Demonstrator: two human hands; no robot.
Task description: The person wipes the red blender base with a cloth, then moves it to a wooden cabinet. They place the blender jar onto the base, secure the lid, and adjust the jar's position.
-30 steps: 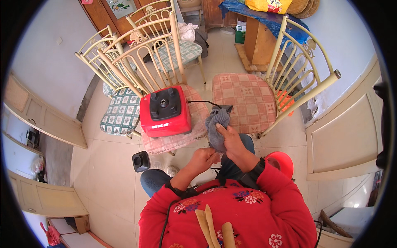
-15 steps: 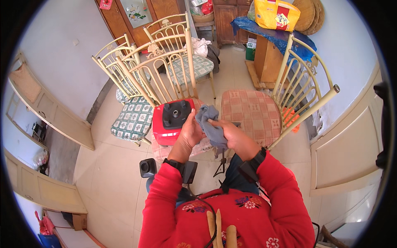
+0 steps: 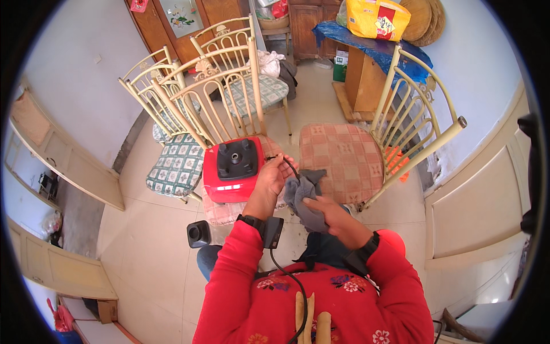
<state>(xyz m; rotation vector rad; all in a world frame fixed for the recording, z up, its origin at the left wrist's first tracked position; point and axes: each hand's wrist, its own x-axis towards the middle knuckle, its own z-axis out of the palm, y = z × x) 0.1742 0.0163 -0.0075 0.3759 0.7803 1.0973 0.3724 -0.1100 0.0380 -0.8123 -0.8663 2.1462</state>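
Left hand (image 3: 270,179) pinching black cord (image 3: 291,167), right hand (image 3: 331,213) gripping grey cloth (image 3: 303,198)

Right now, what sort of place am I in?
Most likely a room in a home, perhaps a dining or living area: cream metal chairs with cushioned seats stand on a pale tiled floor, with dark wooden cabinets and white panelled doors around.

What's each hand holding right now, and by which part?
The left hand pinches the black power cord near the red appliance base. The right hand grips the bunched grey cloth around its middle.
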